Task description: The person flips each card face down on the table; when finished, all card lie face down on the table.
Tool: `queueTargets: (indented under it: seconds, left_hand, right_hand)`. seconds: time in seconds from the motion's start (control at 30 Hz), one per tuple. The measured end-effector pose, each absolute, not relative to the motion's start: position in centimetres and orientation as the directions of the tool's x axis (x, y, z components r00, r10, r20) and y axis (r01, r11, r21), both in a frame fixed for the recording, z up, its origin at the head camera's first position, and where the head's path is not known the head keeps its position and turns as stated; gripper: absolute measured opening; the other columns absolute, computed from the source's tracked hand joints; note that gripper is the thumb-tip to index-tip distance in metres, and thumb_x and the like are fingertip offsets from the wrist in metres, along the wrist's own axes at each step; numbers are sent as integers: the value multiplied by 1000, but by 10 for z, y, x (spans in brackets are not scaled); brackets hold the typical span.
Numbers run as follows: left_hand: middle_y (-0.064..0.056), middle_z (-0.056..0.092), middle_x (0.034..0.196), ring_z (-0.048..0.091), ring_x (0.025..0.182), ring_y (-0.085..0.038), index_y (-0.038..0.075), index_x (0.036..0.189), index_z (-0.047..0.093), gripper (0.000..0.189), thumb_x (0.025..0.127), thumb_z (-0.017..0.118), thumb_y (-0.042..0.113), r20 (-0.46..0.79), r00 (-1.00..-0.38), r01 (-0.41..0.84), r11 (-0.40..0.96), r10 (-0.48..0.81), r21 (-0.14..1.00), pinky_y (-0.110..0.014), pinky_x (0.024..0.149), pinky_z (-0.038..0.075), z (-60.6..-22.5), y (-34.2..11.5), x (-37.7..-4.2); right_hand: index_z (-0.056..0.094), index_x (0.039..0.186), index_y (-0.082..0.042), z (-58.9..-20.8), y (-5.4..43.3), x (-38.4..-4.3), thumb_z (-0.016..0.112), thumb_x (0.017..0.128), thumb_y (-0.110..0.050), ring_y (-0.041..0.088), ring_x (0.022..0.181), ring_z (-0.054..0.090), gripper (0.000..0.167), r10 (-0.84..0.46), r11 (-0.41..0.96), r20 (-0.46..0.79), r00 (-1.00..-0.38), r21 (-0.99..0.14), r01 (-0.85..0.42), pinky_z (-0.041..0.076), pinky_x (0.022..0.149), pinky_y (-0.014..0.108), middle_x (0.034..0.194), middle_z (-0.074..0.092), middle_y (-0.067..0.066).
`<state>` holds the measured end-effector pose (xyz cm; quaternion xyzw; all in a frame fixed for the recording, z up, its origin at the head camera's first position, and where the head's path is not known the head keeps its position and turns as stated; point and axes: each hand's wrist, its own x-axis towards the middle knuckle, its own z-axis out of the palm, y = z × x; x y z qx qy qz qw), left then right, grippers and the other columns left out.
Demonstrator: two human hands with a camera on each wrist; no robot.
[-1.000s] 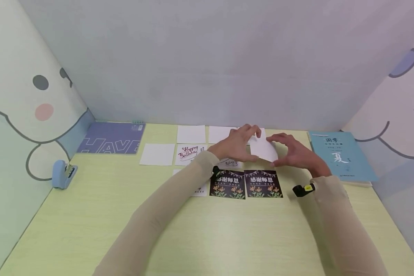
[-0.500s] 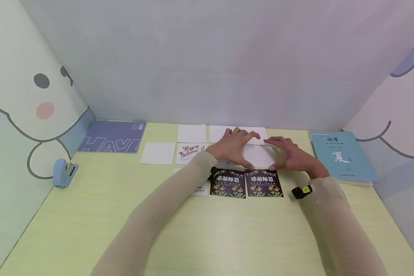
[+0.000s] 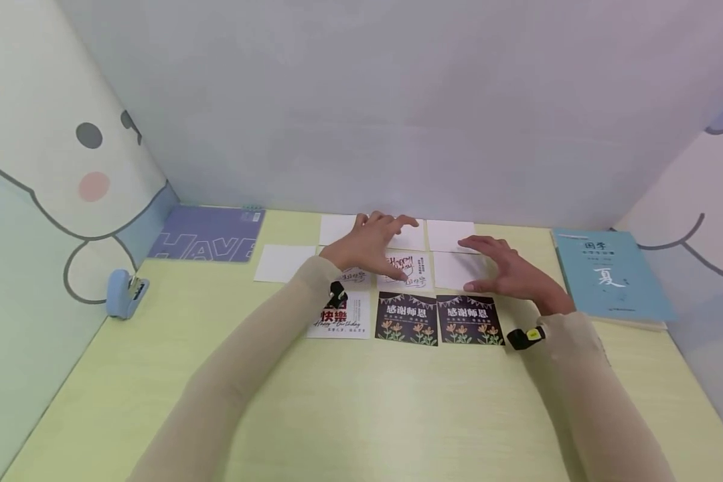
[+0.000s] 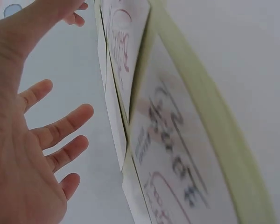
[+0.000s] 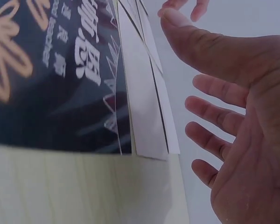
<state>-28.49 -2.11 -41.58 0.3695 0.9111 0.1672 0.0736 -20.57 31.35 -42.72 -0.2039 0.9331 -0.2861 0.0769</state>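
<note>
My left hand (image 3: 367,246) hovers over the cards, thumb and fingers spread with nothing between them. Beneath it are a "Happy Birthday" card (image 3: 411,262) and a similar, mostly covered card (image 3: 355,275). My right hand (image 3: 512,271) is held beside a blank white card (image 3: 452,269) in the middle row, thumb tip right at its edge and fingers apart. Behind that card lies another white card (image 3: 450,234). In front are two dark flower-printed cards (image 3: 406,318). Both wrist views show the left palm (image 4: 23,135) and right palm (image 5: 252,121) holding nothing.
A red-lettered card (image 3: 341,321) ends the front row on the left, and a blank card (image 3: 284,262) lies farther left. A purple notebook (image 3: 213,233) and blue stapler-like tool (image 3: 125,293) sit at left. A blue book (image 3: 614,278) lies right. Walls (image 3: 397,134) enclose the table.
The white card, tilted between both hands a second ago, now lies flat in the middle row. Both hands have let go, and the left hand has moved left, uncovering a "Happy Birthday" card.
</note>
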Motion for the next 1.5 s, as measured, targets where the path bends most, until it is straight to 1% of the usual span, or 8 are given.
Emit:
queueTargets:
  seconds: [0.2,0.47,0.63,0.77,0.93,1.17,1.37,1.5]
  left_hand:
    - [-2,64,142,46,133,-25,37,163,33,108,74,92,59,-24,-714,639,665,700,387,-53,110,29,-418,-38,-282]
    - [1,65,130,46,131,-24,35,162,37,107,73,96,48,-76,-702,629,667,708,400,-51,112,27,-418,-48,-273]
    - [1,67,131,46,132,-24,36,161,37,107,74,96,48,-104,-697,630,675,709,384,-51,113,28,-417,-49,-270]
    - [0,66,133,46,131,-24,37,160,37,103,76,96,47,-107,-689,635,669,717,386,-49,110,29,-418,-48,-271]
    - [-1,62,137,45,131,-25,38,158,35,103,76,96,44,-91,-689,634,659,719,405,-48,108,30,-420,-48,-271]
    - [0,58,141,45,133,-23,41,157,35,102,76,97,41,-76,-718,600,671,692,435,-49,112,29,-424,-52,-269]
    - [0,57,139,45,129,-23,42,155,36,99,78,97,36,-54,-727,581,655,685,483,-49,110,29,-428,-55,-269]
    - [1,56,139,46,128,-23,42,155,35,97,80,96,34,-50,-722,583,646,690,493,-48,108,30,-428,-55,-269]
  right_hand:
    - [45,163,-14,-426,294,-209,87,90,-31,47,156,28,85,-437,735,-28,-899,-588,-339,24,120,76,173,34,20]
    - [45,163,-17,-428,266,-219,88,90,-29,43,153,34,86,-470,724,-16,-883,-578,-375,28,119,72,172,39,16]
    - [45,163,-17,-426,251,-223,87,91,-31,40,149,37,85,-501,703,-12,-866,-588,-399,33,116,68,171,40,14]
    - [45,163,-18,-426,244,-222,86,92,-30,39,147,37,83,-504,695,-5,-863,-595,-403,37,115,66,170,41,14]
    - [45,163,-19,-431,243,-218,86,91,-30,40,151,34,84,-494,692,-13,-869,-611,-384,34,116,69,170,41,15]
    - [46,163,-20,-439,242,-219,88,87,-30,38,148,36,87,-504,703,-32,-863,-595,-389,34,113,63,166,49,11]
    - [44,163,-23,-433,237,-217,93,79,-23,39,155,32,97,-511,700,7,-860,-577,-420,27,121,69,171,41,10]
    - [39,166,-24,-430,234,-215,97,75,-19,38,154,33,108,-510,689,20,-860,-589,-422,27,121,69,171,40,8]
